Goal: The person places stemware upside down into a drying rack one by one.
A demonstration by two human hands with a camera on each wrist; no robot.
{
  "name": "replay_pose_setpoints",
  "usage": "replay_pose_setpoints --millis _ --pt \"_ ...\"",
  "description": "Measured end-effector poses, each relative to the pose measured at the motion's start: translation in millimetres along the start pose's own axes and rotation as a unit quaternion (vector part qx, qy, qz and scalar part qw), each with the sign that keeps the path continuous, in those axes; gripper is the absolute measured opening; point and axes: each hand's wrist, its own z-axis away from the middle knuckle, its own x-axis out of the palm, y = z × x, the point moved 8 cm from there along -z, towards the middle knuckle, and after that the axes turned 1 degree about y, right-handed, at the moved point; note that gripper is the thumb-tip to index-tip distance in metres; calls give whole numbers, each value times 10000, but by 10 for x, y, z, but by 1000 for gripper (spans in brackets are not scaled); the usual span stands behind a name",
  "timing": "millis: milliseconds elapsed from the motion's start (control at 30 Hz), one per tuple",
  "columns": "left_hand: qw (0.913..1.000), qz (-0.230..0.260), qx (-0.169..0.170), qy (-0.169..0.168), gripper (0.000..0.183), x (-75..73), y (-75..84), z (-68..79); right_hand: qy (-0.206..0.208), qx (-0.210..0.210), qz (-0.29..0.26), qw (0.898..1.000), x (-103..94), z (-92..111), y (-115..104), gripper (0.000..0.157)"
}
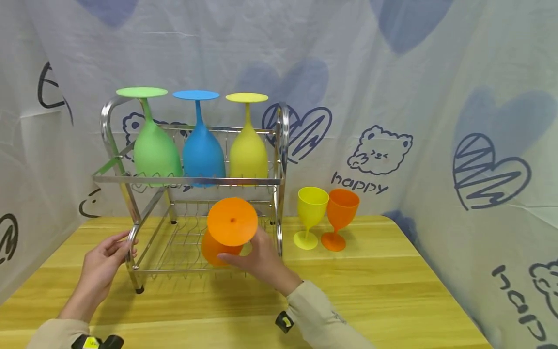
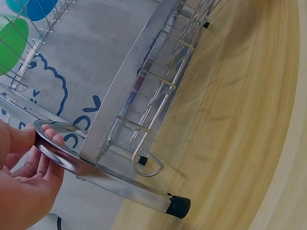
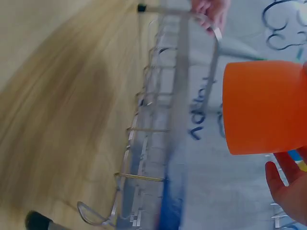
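Observation:
My right hand (image 1: 263,259) holds an orange plastic goblet (image 1: 231,230), its round foot tilted toward the head camera. The goblet is at the front of the two-tier metal dish rack (image 1: 187,181), in front of the lower tier. From the right wrist view, the cup (image 3: 264,108) is mouth-down over the wire shelf, my fingers (image 3: 290,191) around its far part. On the rack's left side, my left hand (image 1: 102,264) grips the curved front leg, thumb and fingers around the tube (image 2: 62,155). Upside down on the upper tier stand green (image 1: 157,150), blue (image 1: 203,155) and yellow (image 1: 248,155) goblets.
Right of the rack, a yellow goblet (image 1: 313,203) and another orange goblet (image 1: 342,208) stand upright, side by side, on the wooden table (image 1: 370,291). A printed cloth (image 1: 436,145) hangs behind and at both sides. The rack's feet (image 1: 139,290) are black.

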Motion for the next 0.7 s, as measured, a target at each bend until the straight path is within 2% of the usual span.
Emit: replay_pose_setpoints --millis 67,167,333,400,533,633,700 --pt "10000 47 -7 9 20 -3 4 1 -133 103 169 9997 80 -46 85 71" --pt "10000 69 -30 64 21 -17 -1 2 -246 499 570 9968 193 -94 235 72" --pt "9998 -101 -15 170 20 -46 3 -5 -557 1130 1034 9866 408 -172 373 71" --pt "9997 -119 -44 198 19 -52 2 -7 -710 1086 1281 9832 517 -207 392 70" --pt "9996 40 -160 239 22 -40 -32 12 -807 698 2029 9734 726 -266 417 68" --pt "9994 117 -177 278 23 -26 -50 25 -797 695 2163 9706 853 -310 442 66" --pt "9995 6 -146 288 22 -15 -44 26 -791 940 2024 9716 924 -340 473 64"
